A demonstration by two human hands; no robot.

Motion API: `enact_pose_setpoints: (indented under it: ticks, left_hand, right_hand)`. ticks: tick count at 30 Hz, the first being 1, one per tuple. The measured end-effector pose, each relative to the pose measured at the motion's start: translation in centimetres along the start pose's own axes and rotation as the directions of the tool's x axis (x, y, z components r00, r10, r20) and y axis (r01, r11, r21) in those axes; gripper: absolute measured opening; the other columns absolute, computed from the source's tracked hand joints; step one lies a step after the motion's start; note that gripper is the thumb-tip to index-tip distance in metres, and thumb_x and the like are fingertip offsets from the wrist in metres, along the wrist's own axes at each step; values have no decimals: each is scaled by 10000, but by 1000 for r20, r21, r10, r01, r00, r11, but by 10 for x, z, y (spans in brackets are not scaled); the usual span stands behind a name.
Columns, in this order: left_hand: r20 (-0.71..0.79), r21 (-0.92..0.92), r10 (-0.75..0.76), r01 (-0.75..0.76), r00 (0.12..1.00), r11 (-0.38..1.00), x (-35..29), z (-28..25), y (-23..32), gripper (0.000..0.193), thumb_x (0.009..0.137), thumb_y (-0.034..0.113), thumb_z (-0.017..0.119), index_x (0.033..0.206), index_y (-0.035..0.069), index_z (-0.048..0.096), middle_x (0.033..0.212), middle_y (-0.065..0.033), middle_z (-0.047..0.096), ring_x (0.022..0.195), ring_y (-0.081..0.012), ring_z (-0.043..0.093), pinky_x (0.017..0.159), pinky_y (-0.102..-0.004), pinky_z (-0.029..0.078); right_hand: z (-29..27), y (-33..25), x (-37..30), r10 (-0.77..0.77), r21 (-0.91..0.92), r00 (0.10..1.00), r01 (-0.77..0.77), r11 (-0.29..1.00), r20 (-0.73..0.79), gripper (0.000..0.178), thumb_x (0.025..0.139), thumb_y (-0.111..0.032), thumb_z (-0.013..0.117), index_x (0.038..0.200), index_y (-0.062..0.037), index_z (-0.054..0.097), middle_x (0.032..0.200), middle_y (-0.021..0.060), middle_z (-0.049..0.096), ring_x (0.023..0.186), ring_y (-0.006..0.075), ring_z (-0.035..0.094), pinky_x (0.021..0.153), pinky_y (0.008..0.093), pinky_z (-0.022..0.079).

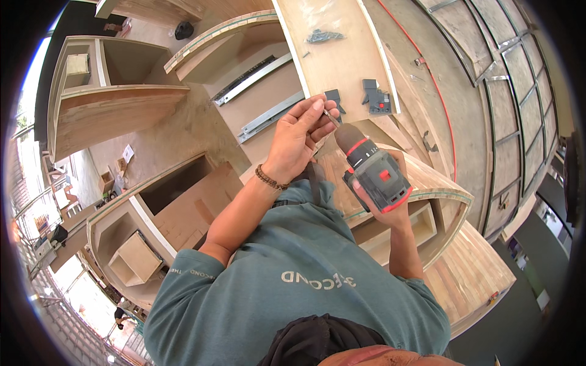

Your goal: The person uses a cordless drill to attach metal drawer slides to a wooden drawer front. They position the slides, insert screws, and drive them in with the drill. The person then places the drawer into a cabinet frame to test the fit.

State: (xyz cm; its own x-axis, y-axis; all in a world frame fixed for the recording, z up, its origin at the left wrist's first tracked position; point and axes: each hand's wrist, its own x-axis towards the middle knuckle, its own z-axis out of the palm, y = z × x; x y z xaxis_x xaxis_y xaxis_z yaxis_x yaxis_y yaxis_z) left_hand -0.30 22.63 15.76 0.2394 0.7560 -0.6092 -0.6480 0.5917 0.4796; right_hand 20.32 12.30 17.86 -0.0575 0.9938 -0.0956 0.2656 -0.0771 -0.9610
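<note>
A black and grey cordless drill (378, 174) with red trim is gripped in my right hand (398, 204), its bit pointing up and left. My left hand (300, 131) has its thumb and fingers pinched together at the tip of the drill bit (331, 117). Whatever lies in that pinch is too small to make out. Just beyond, a pale wooden panel (342, 61) carries a dark grey plastic fitting (376, 97) with a red spot. A second grey fitting (334, 100) is partly hidden by my left hand. Farther up the panel lies a small clear bag of hardware (323, 36).
Metal drawer slides (259, 79) lie inside the open cabinet on the left. Curved wooden cabinets (116, 97) stand about the floor. A red hose (441, 116) runs along the floor at right, beside framed panels (506, 122). Another wooden cabinet (470, 274) sits at lower right.
</note>
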Motion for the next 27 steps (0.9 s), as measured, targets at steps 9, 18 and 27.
enact_pose_setpoints:
  ticks: [9,18,27]
  left_hand:
    - [185,43,-34,26,982,999,-7,-12,1,322,1052,209,603,1325,37,606,1168,-28,690,1067,-113,664,926,-264,575]
    - [318,180,-80,23,945,983,-29,-19,1,397,1031,244,646,1357,24,593,1271,-67,699,1054,-141,681,867,-283,575]
    - [830,557,314,-717,462,-419,43,-58,0,750,699,329,856,1399,215,613,1516,-131,490,1386,-352,460,1150,-496,382]
  right_hand:
    - [47,3,-27,241,248,942,-182,952,-234,455,793,-66,859,1140,-10,570,1081,41,530,1007,145,578,880,307,489]
    - [71,-17,-54,337,458,901,-186,869,-274,456,853,6,772,1285,-15,628,1169,118,717,924,163,688,866,334,559]
    - [46,-16,-57,289,404,876,-121,907,-386,730,843,43,752,1466,-36,379,1156,146,695,971,177,677,874,353,561]
